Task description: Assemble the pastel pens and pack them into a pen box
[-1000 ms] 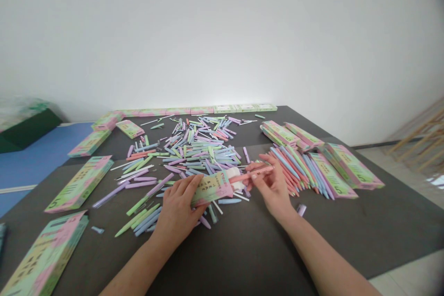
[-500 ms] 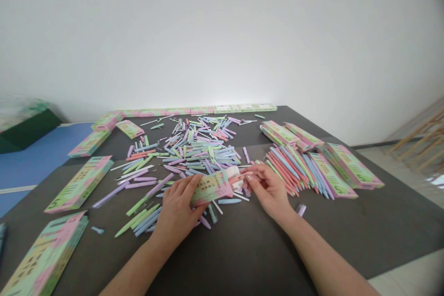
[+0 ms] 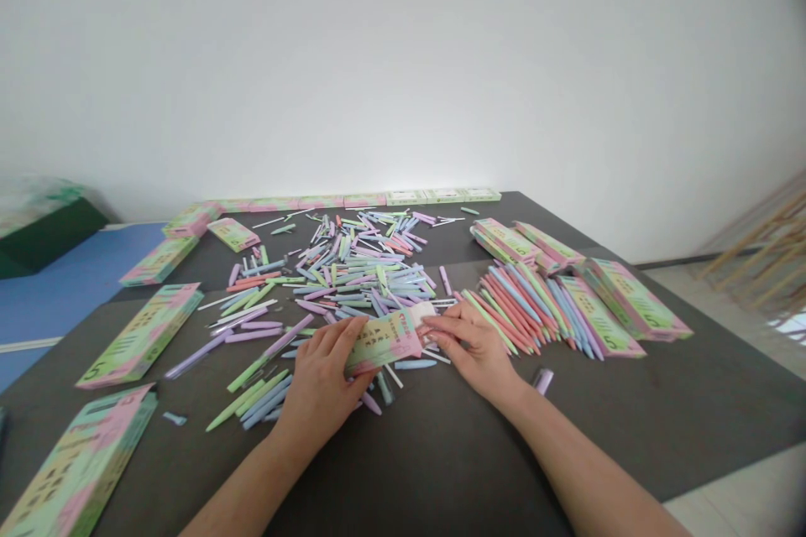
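The left hand grips a flat pink and green box, and the half-curled right hand touches its end, maybe holding it.

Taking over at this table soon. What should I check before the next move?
Left hand gripping the pastel carton: ok.
Right hand against the carton's end: ok.
Pens inside the carton: cannot tell.
Fanned pens clear of that hand: cannot tell.
Lilac pen piece lying loose beside the right wrist: not ok.
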`<state>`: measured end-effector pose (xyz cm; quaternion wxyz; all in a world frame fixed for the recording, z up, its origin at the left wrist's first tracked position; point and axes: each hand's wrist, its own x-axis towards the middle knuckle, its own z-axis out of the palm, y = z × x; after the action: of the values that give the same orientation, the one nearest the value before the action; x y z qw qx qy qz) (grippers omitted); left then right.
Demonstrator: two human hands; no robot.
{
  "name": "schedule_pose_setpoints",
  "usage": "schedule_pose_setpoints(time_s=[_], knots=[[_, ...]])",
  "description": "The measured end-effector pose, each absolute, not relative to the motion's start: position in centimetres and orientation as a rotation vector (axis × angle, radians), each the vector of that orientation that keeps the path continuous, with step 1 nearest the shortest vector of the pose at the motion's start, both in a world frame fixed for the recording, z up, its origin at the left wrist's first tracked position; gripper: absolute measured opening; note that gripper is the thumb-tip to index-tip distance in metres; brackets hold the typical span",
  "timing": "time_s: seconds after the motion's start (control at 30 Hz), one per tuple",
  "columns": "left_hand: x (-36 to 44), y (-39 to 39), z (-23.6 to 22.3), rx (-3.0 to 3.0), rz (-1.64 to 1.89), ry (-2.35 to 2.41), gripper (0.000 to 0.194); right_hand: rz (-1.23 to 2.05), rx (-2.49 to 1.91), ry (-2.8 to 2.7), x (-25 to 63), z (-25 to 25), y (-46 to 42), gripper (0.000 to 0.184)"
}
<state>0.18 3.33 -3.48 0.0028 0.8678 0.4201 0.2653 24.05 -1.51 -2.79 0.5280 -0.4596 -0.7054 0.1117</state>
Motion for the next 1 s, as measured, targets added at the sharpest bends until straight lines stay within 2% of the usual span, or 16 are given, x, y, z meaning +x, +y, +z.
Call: schedule_pose_setpoints(time_s=[0.37, 0.5, 0.63, 0.73, 0.87, 1.0], knots=[[0.0, 3.5, -3.8, 2.748, 0.813, 1.315, 0.059, 0.306, -1.146, -1.756, 23.9, -2.8, -1.6, 0.028], [0.0, 3.4, -3.7, 2.741, 0.824, 1.314, 0.058, 0.217, -1.231, -1.582, 25.4, -2.3, -1.4, 0.019], [0.0, 3.4, -3.5, 2.73, 0.828, 1.317, 0.057, -0.035, -1.544, -1.373, 28.7, -2.3, -0.4, 0.02], [0.0, 3.4, -3.5, 2.726, 0.842, 1.311, 0.057, -0.167, -1.887, -1.441, 30.8, -2.6, 0.1, 0.024], [0.0, 3.5, -3.6, 2.726, 0.853, 1.32, 0.057, -0.144, -2.275, -1.535, 31.6, -2.8, 0.2, 0.025], [0.1, 3.4, -3.5, 2.725, 0.839, 1.318, 0.058, -0.092, -2.448, -1.583, 31.2, -3.0, 0.2, 0.031]])
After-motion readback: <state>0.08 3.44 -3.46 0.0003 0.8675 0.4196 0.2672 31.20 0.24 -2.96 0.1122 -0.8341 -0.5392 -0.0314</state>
